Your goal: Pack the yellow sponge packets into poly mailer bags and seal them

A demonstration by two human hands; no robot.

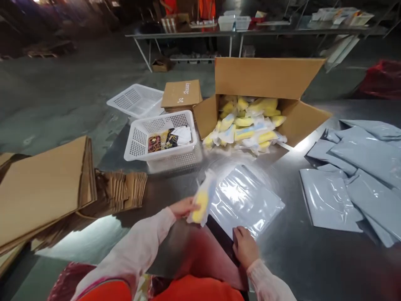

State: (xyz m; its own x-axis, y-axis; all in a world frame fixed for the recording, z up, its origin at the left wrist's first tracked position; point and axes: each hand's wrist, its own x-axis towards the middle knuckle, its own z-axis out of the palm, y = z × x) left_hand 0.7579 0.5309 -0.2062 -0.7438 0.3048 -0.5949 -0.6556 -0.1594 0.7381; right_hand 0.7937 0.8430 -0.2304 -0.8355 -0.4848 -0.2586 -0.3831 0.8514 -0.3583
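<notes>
My left hand [184, 207] is closed around the lower end of a yellow item in a clear plastic wrapper [201, 202], which is slightly blurred; what the item is cannot be made out. It is held just over the left edge of a glossy grey poly mailer [250, 196] lying flat on the metal table. At the mailer's near edge, my right hand [245, 247] has its fingers curled on the dark strip along the opening. Beyond it, an open cardboard box [257, 79] lies with several more wrapped yellow items [244, 122] spilling out of its mouth.
Several grey mailers [369, 163] are heaped at the right. White baskets [134, 142] stand back left, one with printed pieces inside, beside stacked cardboard [181, 94]. Folded cartons [46, 188] fill the left side. Two people in orange [206, 9] are at a far table.
</notes>
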